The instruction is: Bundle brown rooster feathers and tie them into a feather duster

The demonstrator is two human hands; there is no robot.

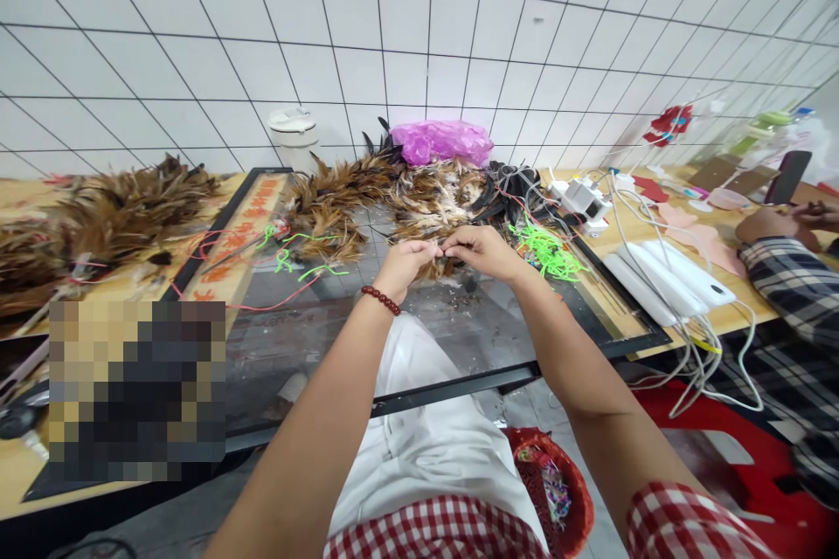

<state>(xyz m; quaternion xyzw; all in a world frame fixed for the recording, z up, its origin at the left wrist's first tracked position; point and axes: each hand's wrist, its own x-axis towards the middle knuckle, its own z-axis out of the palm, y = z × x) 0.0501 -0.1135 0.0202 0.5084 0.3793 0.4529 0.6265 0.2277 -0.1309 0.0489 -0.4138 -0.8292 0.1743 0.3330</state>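
Head view: pinching with left hand (410,266) and right hand (483,251), fingers together on something too small to tell, at the near edge of brown feathers (410,208), splayed many ways, long axis indistinct, atop the glass-topped bench (281,358); below, coloured scraps (557,493) inside a red basket (581,498).

Counter: it is of light wood (753,311), and a dark glass panel (262,358) with black frame lies on it.
Glass panel: it carries a wide heap of brown feathers (452,201) at its far side, and bright green strands (547,251) near the right frame.
Left end: another pile of brown feathers (131,210) lies there.
Right end: white flat devices (672,284), their cables, and pink pieces (701,231) rest on the wood.
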